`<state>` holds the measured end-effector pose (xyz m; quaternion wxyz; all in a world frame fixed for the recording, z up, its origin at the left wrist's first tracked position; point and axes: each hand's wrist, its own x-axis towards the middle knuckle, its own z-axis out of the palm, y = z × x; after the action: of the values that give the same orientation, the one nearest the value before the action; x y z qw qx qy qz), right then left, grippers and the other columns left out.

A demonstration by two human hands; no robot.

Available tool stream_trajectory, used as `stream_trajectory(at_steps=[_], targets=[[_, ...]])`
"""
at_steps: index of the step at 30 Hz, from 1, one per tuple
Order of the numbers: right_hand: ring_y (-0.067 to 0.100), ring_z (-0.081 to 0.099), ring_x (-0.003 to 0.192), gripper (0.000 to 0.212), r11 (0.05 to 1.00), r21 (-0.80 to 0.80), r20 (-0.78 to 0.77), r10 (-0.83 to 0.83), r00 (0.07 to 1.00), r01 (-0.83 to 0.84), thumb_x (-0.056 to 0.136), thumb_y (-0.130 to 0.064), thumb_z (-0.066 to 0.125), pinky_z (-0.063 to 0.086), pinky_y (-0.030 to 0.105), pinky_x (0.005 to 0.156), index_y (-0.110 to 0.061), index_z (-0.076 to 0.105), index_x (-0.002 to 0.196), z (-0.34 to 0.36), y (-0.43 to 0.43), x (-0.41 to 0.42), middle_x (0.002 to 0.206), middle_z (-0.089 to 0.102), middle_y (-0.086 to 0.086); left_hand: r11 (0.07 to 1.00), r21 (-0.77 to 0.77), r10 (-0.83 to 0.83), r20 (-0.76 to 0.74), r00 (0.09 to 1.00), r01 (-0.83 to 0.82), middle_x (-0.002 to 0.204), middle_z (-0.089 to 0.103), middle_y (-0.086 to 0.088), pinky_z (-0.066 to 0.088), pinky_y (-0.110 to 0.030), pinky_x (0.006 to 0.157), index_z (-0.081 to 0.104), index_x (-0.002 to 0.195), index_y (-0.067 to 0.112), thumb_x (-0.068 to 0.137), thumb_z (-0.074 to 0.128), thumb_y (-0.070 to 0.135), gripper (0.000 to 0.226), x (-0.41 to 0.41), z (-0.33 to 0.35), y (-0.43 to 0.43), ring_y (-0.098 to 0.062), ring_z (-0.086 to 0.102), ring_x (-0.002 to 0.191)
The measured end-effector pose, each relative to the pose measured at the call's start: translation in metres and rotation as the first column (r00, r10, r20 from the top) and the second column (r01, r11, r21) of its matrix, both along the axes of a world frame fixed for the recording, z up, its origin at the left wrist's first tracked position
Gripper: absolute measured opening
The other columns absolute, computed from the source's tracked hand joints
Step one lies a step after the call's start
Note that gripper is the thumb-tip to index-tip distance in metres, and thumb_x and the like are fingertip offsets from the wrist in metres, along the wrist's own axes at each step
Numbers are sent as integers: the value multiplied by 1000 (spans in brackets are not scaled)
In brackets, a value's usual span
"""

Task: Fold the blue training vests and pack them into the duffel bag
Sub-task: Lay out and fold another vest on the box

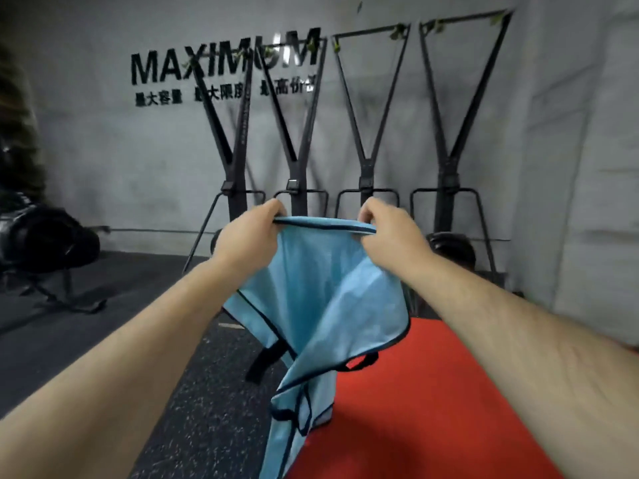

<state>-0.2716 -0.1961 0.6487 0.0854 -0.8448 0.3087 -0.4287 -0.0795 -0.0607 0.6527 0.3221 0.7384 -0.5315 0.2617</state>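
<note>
I see both arms stretched forward. My left hand (247, 236) and right hand (390, 233) each pinch the dark-trimmed top edge of a blue vest (321, 288), fingers curled around the hem. The vest hangs in the air at the centre of my view, draping down toward 6 o'clock. A red mat (432, 392) lies at 5 o'clock and speckled dark floor (207, 392) at 7 o'clock. Black frames (366, 133) stand against the wall at 12 o'clock.
</note>
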Motion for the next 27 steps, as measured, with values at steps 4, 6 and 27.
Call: stream_trajectory(at_steps=[4, 6, 27], targets=[[18, 61, 82, 12, 998, 9, -139, -53, 989, 55, 84, -19, 65, 55, 39, 70, -30, 62, 82, 14, -25, -54, 89, 61, -8, 995, 94, -23, 1, 1000, 22, 89, 58, 7, 37, -35, 57, 50, 104, 30, 102, 40, 22, 13, -22, 9, -27, -20, 53, 72], [19, 60, 84, 7, 996, -24, -195, -90, 977, 87, 85, -22, 65, 53, 39, 73, -28, 64, 83, 13, -34, -82, 88, 61, -7, 991, 127, -44, 24, 999, 40, 85, 60, 6, 42, -35, 57, 48, 102, 35, 102, 40, 27, 11, -29, 8, -37, -19, 56, 70], [20, 54, 68, 21, 963, 21, -193, -259, 946, 268, 89, -34, 70, 41, 32, 61, -18, 64, 77, 38, -111, -210, 72, 60, 0, 901, 316, -289, -77, 954, 299, 75, 55, 0, 32, -32, 52, 44, 86, 21, 97, 57, 46, 31, -77, 22, -128, -15, 52, 65]])
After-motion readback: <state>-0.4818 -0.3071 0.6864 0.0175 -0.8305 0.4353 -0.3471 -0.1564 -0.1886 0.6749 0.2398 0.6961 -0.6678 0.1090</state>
